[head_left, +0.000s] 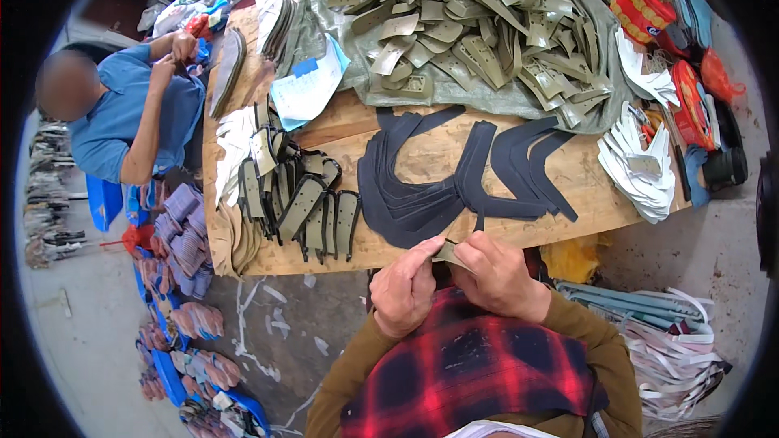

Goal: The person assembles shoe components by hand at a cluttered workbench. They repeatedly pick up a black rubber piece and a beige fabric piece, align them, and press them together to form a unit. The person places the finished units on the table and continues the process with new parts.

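Close to the table's front edge, my left hand [406,288] and my right hand [501,276] pinch a small olive-green curved piece [449,255] between them, fingers closed on its two ends. My fingers cover most of the piece. Right beyond my hands, flat black curved pieces [406,203] lie overlapped in a fan, with more V-shaped black pieces [519,164] to their right. To the left stands a cluster of olive pieces with black edging [304,207], some with small holes. A big heap of plain olive pieces [479,40] covers a grey-green sheet at the back.
White cut pieces [641,162] lie at the table's right edge, near red bags [643,8]. A paper sheet [311,85] rests behind the edged pieces. On the left, a person in a blue shirt [146,113] works beside bundled striped pieces [187,227]. White straps [673,357] hang at lower right.
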The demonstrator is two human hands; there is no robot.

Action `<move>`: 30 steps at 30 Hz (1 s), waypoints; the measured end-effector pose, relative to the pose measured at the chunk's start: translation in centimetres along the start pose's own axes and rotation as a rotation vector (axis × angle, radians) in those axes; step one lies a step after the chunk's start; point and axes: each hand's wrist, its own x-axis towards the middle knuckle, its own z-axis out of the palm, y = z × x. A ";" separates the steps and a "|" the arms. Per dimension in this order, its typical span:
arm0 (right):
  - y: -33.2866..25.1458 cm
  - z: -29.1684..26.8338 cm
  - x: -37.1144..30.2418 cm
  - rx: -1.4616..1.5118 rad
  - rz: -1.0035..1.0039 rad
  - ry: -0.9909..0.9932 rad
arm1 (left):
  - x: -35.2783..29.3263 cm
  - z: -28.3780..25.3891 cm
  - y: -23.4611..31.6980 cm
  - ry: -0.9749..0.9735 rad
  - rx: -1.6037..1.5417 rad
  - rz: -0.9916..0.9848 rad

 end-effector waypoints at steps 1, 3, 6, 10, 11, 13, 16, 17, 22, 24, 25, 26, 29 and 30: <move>-0.1 -0.1 0.0 0.022 0.013 -0.006 | 0.0 0.1 0.0 0.012 0.019 -0.009; -0.2 0.1 0.0 0.055 0.039 -0.012 | -0.3 0.3 -0.3 0.045 0.009 -0.012; -0.4 0.4 0.1 0.089 0.065 0.004 | -1.6 1.2 -0.7 0.148 -0.134 -0.231; -0.4 0.6 0.1 0.111 0.074 0.031 | -1.3 1.0 -0.1 0.108 -0.185 -0.337; -0.3 0.6 0.1 0.109 0.080 0.027 | -1.4 1.2 -0.2 0.115 -0.177 -0.331; -0.5 0.4 0.3 0.104 0.105 0.004 | -1.7 1.4 -0.5 0.125 -0.159 -0.318; -0.5 0.4 0.2 0.099 0.136 -0.023 | -1.5 1.8 -0.6 0.121 -0.117 -0.176; -0.5 0.4 0.2 0.097 0.145 -0.031 | -1.7 2.2 -1.0 0.138 -0.128 -0.128; -0.1 0.1 0.0 0.188 0.213 -0.059 | -1.7 2.0 -1.6 0.100 -0.257 -0.102; 0.0 0.2 -0.1 0.141 0.188 -0.046 | -0.1 1.3 -0.1 0.013 -0.415 -0.322; 0.1 0.3 -0.2 0.099 0.166 -0.040 | 1.0 0.9 0.6 -0.032 -0.491 -0.431; 0.3 0.5 -0.2 0.057 0.144 -0.034 | 1.9 0.3 0.9 -0.092 -0.456 -0.474; 0.3 0.6 -0.4 0.012 0.132 -0.044 | 3.0 -1.1 1.0 -0.203 -0.420 -0.580; 0.3 0.6 -0.5 0.009 0.128 -0.037 | 2.9 -1.2 1.0 -0.189 -0.450 -0.598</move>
